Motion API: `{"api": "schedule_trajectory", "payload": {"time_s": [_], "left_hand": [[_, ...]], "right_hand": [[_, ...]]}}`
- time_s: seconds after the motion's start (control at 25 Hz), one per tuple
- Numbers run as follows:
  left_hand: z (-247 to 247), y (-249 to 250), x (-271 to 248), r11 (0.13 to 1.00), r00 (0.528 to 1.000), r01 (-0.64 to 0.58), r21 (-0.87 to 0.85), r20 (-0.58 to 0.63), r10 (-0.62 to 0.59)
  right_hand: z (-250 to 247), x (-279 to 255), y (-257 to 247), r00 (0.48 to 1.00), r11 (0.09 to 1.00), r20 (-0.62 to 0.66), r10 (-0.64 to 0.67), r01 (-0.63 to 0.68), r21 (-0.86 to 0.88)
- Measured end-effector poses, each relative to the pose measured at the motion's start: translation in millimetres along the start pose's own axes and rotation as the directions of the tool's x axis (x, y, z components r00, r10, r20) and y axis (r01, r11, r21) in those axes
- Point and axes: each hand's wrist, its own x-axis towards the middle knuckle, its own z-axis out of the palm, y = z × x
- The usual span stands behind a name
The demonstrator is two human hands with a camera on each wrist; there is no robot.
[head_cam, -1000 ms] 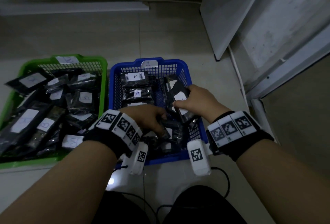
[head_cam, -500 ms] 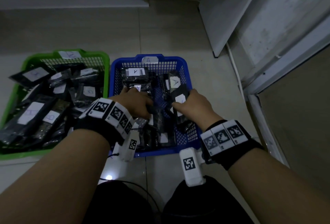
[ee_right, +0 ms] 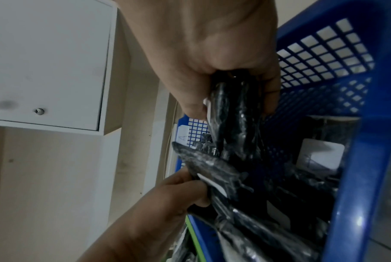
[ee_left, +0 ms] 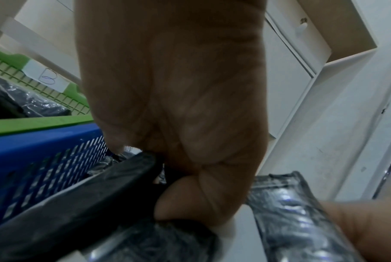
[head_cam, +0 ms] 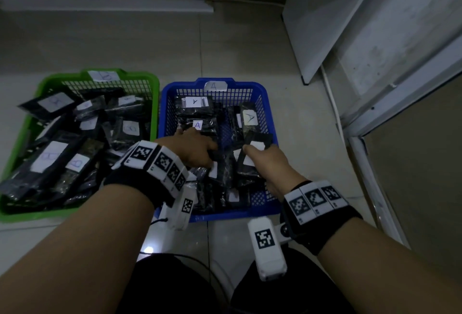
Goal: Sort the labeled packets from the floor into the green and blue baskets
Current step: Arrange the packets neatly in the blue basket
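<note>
A blue basket [head_cam: 271, 123] tagged A holds several black packets with white labels; a green basket [head_cam: 153, 93] tagged B on its left is piled with more. Both hands are inside the blue basket. My left hand [head_cam: 192, 148] grips a black packet [ee_left: 82, 200] near the basket's middle, thumb curled against it. My right hand [head_cam: 265, 161] grips a bundle of black packets [ee_right: 234, 109] with a white label [head_cam: 257, 145] showing by the thumb. In the right wrist view the left hand [ee_right: 174, 195] holds a packet [ee_right: 212, 175] just below the right one.
White cabinets [head_cam: 325, 21] stand behind and to the right of the baskets. A door frame [head_cam: 370, 163] runs along the right. Pale floor tiles [head_cam: 125, 46] stretch beyond the baskets. A cable [head_cam: 200, 261] lies near my knees.
The left hand moved farther into the blue basket, from its near part to its middle. The right hand stays gripping its packets. The head view shifted, so the baskets sit lower.
</note>
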Motion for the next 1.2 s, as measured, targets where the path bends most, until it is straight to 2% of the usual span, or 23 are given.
{"api": "schedule_trajectory", "payload": {"time_s": [0.08, 0.16, 0.24, 0.36, 0.4, 0.48, 0.52, 0.6, 0.68, 0.8, 0.84, 0.92, 0.96, 1.04, 1.12, 1.2], "left_hand": [[-1, 5, -5, 1.000, 1.000, 0.007, 0.014, 0.018, -0.007], [2, 11, -8, 0.999, 1.000, 0.001, 0.034, 0.029, -0.002], [7, 19, -10, 0.996, 0.999, -0.005, 0.093, 0.045, 0.001], [12, 29, -5, 0.981, 0.998, -0.006, 0.193, 0.057, -0.005], [13, 31, -3, 0.979, 0.998, -0.008, 0.204, 0.059, -0.004], [13, 33, -1, 0.978, 0.998, -0.014, 0.209, 0.065, 0.000], [14, 32, 0, 0.977, 0.998, -0.018, 0.214, 0.067, 0.004], [14, 31, 1, 0.973, 0.998, -0.033, 0.227, 0.065, 0.019], [14, 29, 2, 0.972, 0.998, -0.042, 0.232, 0.057, 0.030], [17, 27, 3, 0.975, 0.999, -0.046, 0.219, 0.038, 0.038], [17, 26, 4, 0.977, 0.999, -0.045, 0.211, 0.031, 0.039], [18, 26, 4, 0.976, 0.999, -0.040, 0.214, 0.031, 0.034], [17, 27, 3, 0.974, 0.999, -0.041, 0.222, 0.032, 0.035], [16, 28, 0, 0.970, 0.999, -0.049, 0.238, 0.020, 0.046], [13, 24, -6, 0.967, 0.998, -0.058, 0.246, -0.016, 0.064], [9, 16, -11, 0.975, 0.995, -0.050, 0.217, -0.079, 0.069]], "right_hand": [[2, 4, 7, 0.996, 0.996, 0.072, 0.047, -0.041, -0.084], [1, 5, 9, 0.993, 0.908, 0.111, 0.031, 0.018, -0.419], [-2, 3, 9, 0.992, 0.766, 0.080, -0.095, 0.124, -0.631], [-9, -1, 6, 0.957, 0.645, 0.091, -0.274, 0.253, -0.721], [-12, -1, 6, 0.943, 0.558, 0.129, -0.308, 0.289, -0.778], [-16, -2, 6, 0.910, 0.321, 0.252, -0.330, 0.359, -0.876], [-18, -3, 6, 0.896, 0.213, 0.327, -0.299, 0.397, -0.893], [-18, -2, 8, 0.873, 0.098, 0.455, -0.177, 0.475, -0.874], [-16, 1, 5, 0.862, 0.049, 0.500, -0.082, 0.504, -0.862], [-13, 9, -1, 0.869, -0.033, 0.495, 0.027, 0.495, -0.868], [-12, 10, -1, 0.866, -0.065, 0.499, 0.021, 0.500, -0.864], [-10, 13, 1, 0.844, -0.108, 0.527, -0.101, 0.517, -0.849], [-11, 15, 2, 0.824, -0.104, 0.538, -0.177, 0.528, -0.843], [-14, 18, -1, 0.812, -0.055, 0.534, -0.234, 0.537, -0.842], [-17, 17, -7, 0.817, 0.040, 0.532, -0.223, 0.553, -0.832], [-13, 11, -11, 0.774, 0.121, 0.551, -0.312, 0.608, -0.785]]}}
